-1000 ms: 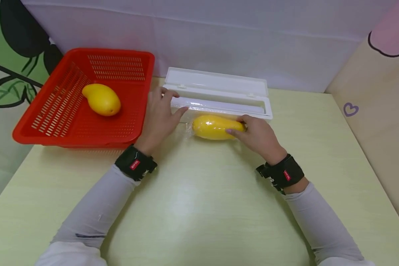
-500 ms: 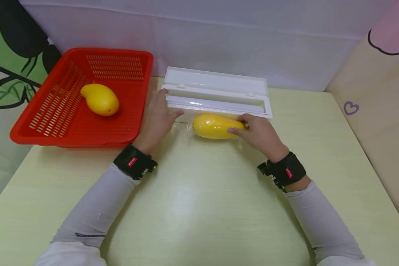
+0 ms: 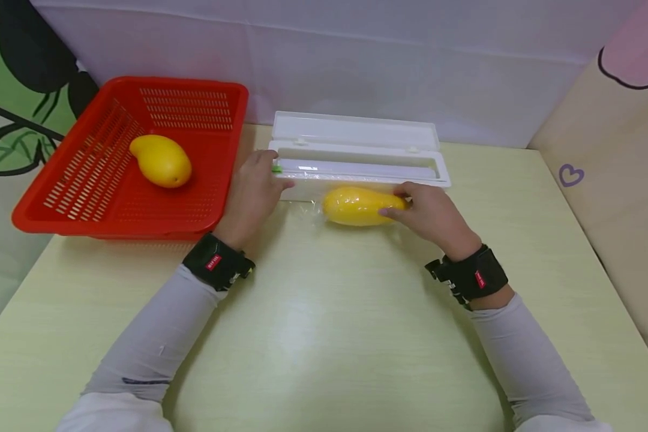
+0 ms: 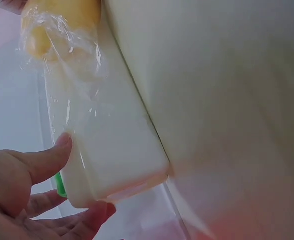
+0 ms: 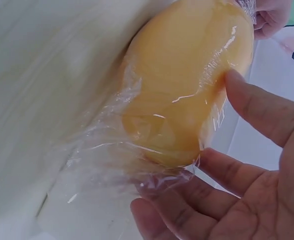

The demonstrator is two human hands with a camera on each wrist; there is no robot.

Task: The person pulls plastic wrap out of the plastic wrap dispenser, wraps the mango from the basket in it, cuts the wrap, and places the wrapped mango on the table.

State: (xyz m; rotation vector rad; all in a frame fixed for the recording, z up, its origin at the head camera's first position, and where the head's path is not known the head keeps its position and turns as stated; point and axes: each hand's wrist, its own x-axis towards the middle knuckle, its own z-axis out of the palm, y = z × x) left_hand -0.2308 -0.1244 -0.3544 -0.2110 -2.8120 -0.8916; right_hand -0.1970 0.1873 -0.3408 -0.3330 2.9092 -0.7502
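Observation:
A yellow mango (image 3: 356, 207) lies at the front of a white cling film box (image 3: 324, 189), under clear film that runs from the box. My right hand (image 3: 432, 216) holds its narrow end, thumb in front and fingers behind. In the right wrist view the film wrinkles over the mango (image 5: 187, 75) and some fingers. My left hand (image 3: 252, 195) grips the left end of the box, thumb (image 4: 57, 157) at the top edge and fingertips (image 4: 99, 212) round the end. A green piece (image 4: 61, 185) shows beside them. The film roll (image 3: 356, 169) lies inside under the raised lid (image 3: 356, 132).
To the left stands a red slotted basket (image 3: 124, 225) with a second yellow mango (image 3: 162, 162) in it. A pale cloth (image 3: 383, 66) hangs behind the box. A wooden panel (image 3: 615, 198) borders the table (image 3: 324, 336) on the right.
The box and the covered mango have shifted slightly right, along with my right hand. My left hand has closed in on the box's left end, and the green piece there has come into sight.

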